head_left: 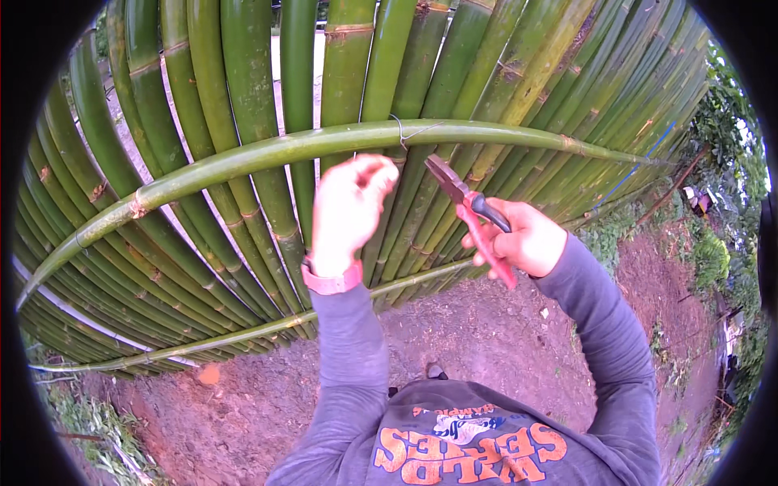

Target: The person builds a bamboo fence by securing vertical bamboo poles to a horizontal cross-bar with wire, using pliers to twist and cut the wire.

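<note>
My right hand (535,239) grips a pair of pliers (450,181) with red and dark handles, the metal jaws pointing up and to the left. Close to those jaws, a thin wire (400,132) loops over a horizontal green bamboo pole (308,144), its ends standing loose. My left hand (354,202), with a pinkish band at the wrist, is just below the pole and left of the wire. Its fingers are curled together, and whatever they may pinch is too small or too bright to make out. Neither hand touches the pole.
Upright green bamboo poles (247,65) form a wall behind the horizontal pole. A lower bamboo rail (267,326) crosses near their feet. Blue string (636,166) hangs at the right. Bare brown soil (454,332) lies below, with plants (713,259) at the right edge.
</note>
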{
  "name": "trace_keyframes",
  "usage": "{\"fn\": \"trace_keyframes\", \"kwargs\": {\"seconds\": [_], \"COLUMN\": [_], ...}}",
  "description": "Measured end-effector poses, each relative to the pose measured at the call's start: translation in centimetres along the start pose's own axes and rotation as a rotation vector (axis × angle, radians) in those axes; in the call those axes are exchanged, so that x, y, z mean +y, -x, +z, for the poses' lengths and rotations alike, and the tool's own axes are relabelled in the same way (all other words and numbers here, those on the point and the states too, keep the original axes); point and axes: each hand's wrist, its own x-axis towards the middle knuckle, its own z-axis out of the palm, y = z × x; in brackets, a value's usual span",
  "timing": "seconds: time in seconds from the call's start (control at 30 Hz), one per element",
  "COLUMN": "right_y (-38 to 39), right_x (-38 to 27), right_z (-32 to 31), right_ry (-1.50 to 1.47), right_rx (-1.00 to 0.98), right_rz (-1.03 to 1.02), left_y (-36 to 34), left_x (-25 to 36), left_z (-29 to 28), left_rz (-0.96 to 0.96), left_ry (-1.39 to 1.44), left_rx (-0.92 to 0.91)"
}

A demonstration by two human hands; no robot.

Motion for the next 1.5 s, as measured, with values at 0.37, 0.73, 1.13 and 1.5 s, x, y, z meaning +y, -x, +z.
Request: {"fn": "trace_keyframes", "kwargs": {"seconds": [0.37,0.73,1.13,1.5], "right_y": [-5.7,-6.9,-3.0,-4.5], "right_x": [4.6,4.5,1.6,1.1], "right_z": [2.7,-2.4,0.8,0.6], "right_ry": [-0.901,-0.435,-0.761,-0.842], "right_rx": [-0.486,-0.277,-0.378,-0.378], "right_rz": [-0.242,-0.213,-0.154,-0.126], "left_y": [-11.4,-9.5,-5.6,-5.8], "left_x": [10.7,7.6,2.7,2.3], "left_z": [2.0,0.0,-1.4,-1.6], "left_rz": [0.371,0.432,0.661,0.673], "left_ry": [-0.976,-0.991,-0.743,-0.695], "left_rx": [-0.581,-0.176,0.122,0.119]}}
